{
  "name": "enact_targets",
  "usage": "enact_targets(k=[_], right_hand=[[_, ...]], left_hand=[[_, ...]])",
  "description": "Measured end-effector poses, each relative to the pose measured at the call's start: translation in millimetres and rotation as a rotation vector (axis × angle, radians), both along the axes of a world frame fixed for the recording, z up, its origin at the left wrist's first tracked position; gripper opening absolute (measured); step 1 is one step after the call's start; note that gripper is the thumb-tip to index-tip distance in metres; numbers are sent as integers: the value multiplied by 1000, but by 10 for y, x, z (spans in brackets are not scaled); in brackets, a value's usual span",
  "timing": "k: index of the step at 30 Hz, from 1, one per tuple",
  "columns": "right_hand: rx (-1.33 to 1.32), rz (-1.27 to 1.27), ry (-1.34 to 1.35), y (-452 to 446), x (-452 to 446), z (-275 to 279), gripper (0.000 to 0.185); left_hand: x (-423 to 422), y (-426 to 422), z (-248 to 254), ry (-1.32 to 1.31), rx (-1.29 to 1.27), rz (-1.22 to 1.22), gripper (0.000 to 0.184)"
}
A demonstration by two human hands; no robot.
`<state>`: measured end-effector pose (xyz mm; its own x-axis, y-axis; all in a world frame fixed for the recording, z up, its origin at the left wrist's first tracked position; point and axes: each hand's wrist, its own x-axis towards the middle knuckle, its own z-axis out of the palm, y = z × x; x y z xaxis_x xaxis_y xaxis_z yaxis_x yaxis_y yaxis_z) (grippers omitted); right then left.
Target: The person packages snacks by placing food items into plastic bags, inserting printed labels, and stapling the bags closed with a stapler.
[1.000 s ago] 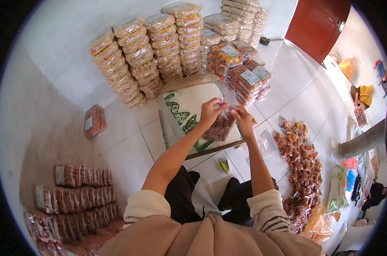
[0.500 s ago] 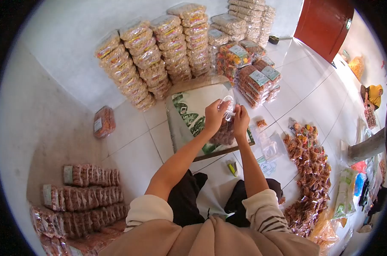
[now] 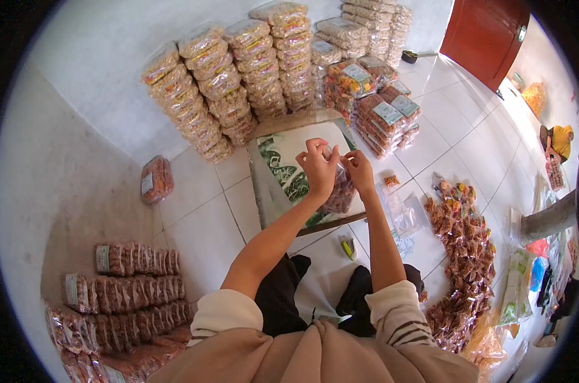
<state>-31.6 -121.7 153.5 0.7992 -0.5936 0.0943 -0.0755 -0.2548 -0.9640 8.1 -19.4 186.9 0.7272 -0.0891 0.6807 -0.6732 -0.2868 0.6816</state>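
Observation:
A clear plastic bag of reddish-brown snacks (image 3: 342,195) stands on a low box with a white and green top (image 3: 289,143). Both hands are at the bag's upper edge. My left hand (image 3: 319,167) pinches the plastic with thumb and forefinger, its other fingers bent and partly raised. Close beside it, my right hand (image 3: 358,171) has its fingers closed on the right part of the bag's top. The hands partly hide the bag's mouth. A green stapler-like tool (image 3: 349,249) lies on the floor between my knees.
Tall stacks of packed snacks (image 3: 225,83) line the wall behind the box. Labelled packs (image 3: 385,118) stand at its back right. Small snack packets (image 3: 458,255) are heaped at the right, packed rows (image 3: 136,287) at the lower left. A person in yellow (image 3: 561,142) sits far right.
The view has shifted, so the surroundings lie further right than in the first frame. White loops seen at the bag's top half a second ago no longer show. My left hand's fingers have spread somewhat.

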Motion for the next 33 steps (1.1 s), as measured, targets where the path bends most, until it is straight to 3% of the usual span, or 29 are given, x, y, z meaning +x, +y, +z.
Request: enact_targets(k=[5,7,10,16,20,22,25,29,31,33], right_hand=[[-26,115,29,-46,24,-9,22],[197,193,-26,-31,-20,77,23],[307,246,78,-35,-68,210,24],[249,429,110,-158,27,48,22],[136,410,165,-127,28,29,22],[10,397,-57,-106,33,-2,25],[-47,300,86,-55,-47,175,24],[159,339,76,-28,-260,285,23],[-266,371,-76,-10,-289,259,23],[-337,330,-89,15,-266,202,23]], left_hand=[[-2,26,-14,-80,-32,49,26],[9,31,-20,-83,-26,52,26],[33,25,-82,-69,-15,35,25],[3,29,52,-187,-19,42,24],[38,56,67,-298,23,12,21],[51,76,39,-223,23,-48,21],[42,85,72,-174,18,-96,20],[67,92,101,-148,-3,-87,19],[47,84,113,-105,-8,-97,19],[60,83,106,-66,-13,-95,19]])
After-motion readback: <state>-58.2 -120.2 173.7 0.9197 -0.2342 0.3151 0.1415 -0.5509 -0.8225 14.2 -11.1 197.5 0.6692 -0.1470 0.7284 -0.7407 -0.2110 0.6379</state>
